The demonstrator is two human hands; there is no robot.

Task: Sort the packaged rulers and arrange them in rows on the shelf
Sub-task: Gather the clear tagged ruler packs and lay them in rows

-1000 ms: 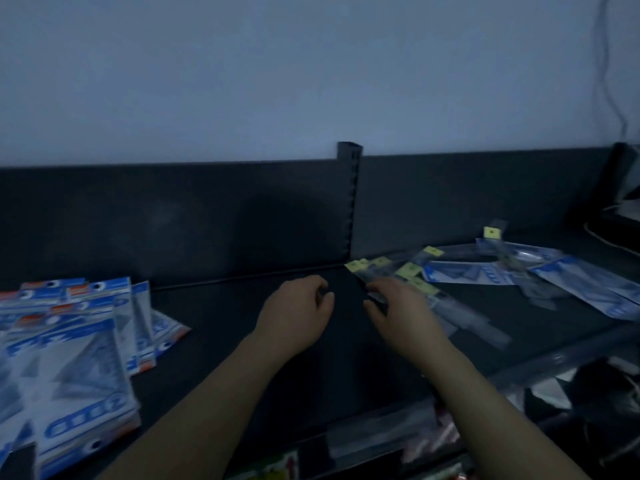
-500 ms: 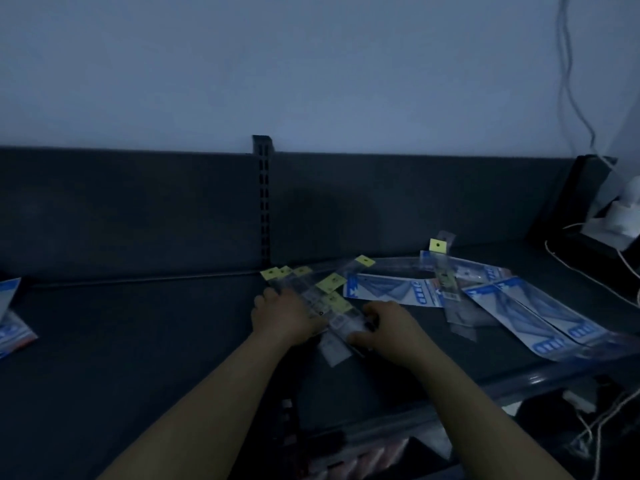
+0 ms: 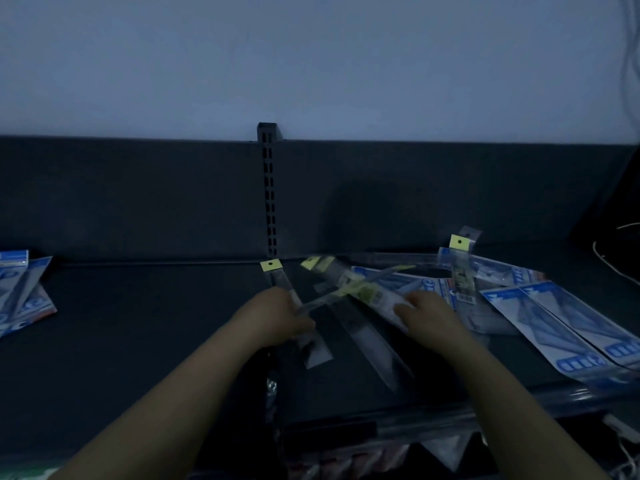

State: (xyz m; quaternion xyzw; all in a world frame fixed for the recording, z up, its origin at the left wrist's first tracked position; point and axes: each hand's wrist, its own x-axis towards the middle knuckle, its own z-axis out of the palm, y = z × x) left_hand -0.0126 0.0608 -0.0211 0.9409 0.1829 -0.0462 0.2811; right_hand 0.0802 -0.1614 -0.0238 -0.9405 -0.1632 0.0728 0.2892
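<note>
Left hand (image 3: pixel 277 317) is down on the shelf (image 3: pixel 138 341), fingers curled round a slim ruler packet (image 3: pixel 346 289) that streaks off to the right in a blur. Under that same hand lies a yellow-tagged ruler packet (image 3: pixel 277 275), its tag pointing at the back panel (image 3: pixel 138 202).

Right hand (image 3: pixel 429 313) sits on top of the jumble just right of centre. The fingertips are buried among the clear sleeves, so I can't tell whether they pinch anything or only press.

Progress looks early to me. No row is laid out yet. A long ruler packet (image 3: pixel 360 327) lies slantwise between my hands. Another ruler packet (image 3: pixel 460 268) leans tag-up against the panel at the back right. Blue set-square packets (image 3: pixel 554 323) fan out across the right side, one poking past the front edge. More blue packets (image 3: pixel 20 289) sit heaped at the far left, well apart from this pile.

So the sorting is still to do: slim rulers out from the blue ones, then squared up side by side.

In the way: everything overlaps, the sleeves look slippery, and the light is poor. The slotted post (image 3: pixel 268 188) splits the back panel, and loose cables (image 3: pixel 609 261) trail at the far right.
</note>
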